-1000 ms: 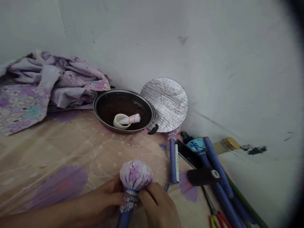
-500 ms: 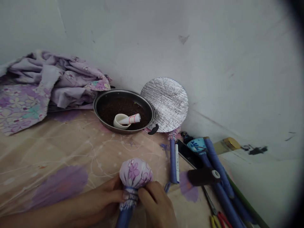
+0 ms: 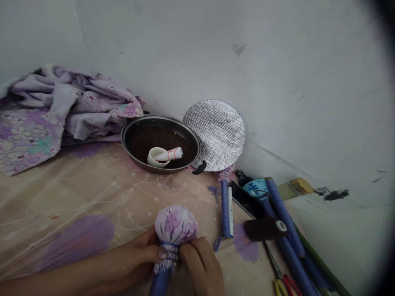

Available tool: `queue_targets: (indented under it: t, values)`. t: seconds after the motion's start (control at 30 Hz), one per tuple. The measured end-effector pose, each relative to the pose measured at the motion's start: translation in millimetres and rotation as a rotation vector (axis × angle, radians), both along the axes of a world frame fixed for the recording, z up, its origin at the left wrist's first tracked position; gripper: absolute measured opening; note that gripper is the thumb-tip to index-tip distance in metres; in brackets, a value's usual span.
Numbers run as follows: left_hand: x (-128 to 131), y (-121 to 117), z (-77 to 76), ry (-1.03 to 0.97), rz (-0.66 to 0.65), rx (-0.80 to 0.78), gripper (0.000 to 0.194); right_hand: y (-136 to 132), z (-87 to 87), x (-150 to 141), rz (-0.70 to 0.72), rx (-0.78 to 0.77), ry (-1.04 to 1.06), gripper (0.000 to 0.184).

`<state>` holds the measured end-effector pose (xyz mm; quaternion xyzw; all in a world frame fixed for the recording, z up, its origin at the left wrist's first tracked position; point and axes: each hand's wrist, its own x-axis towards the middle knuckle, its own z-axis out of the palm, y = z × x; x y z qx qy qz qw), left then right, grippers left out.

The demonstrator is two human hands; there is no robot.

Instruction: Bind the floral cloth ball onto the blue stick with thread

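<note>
A cloth-headed stick (image 3: 169,249) tilts slightly: round, lilac floral head (image 3: 175,224) above the grip, bound neck (image 3: 167,259) within, blue handle (image 3: 160,283) below.

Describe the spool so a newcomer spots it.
Start at the round silver disc by the wall. Down and right of it, by the blue sticks, lies the dark spool. Unlike them, it is short and stubby, with a pale ring at one end.

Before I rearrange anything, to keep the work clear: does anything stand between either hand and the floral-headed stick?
Nothing visible does: the left hand holds the floral-headed stick at its gathered neck, and the right hand is at the neck's other side. The dark spool lies farther right.
</note>
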<state>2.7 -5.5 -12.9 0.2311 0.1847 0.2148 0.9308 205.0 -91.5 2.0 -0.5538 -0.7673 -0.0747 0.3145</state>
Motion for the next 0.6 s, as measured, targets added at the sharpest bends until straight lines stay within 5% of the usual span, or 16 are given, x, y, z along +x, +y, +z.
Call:
queue_targets:
  t: [0.13, 0.33, 0.6]
  values:
    - [-2, 1, 17.2, 0.011, 0.014, -0.064, 0.046, -3, -3.2, -2, -0.018, 0.006, 0.015, 0.045]
    - [-1, 3, 20.6, 0.045, 0.006, -0.121, 0.056, -2, -2.1, -3, 0.001, 0.07, -0.04, 0.043]
    - [-1, -2, -9.8, 0.044, 0.021, -0.079, 0.067, -5, 1.6, -5, -0.019, 0.035, -0.063, 0.032]
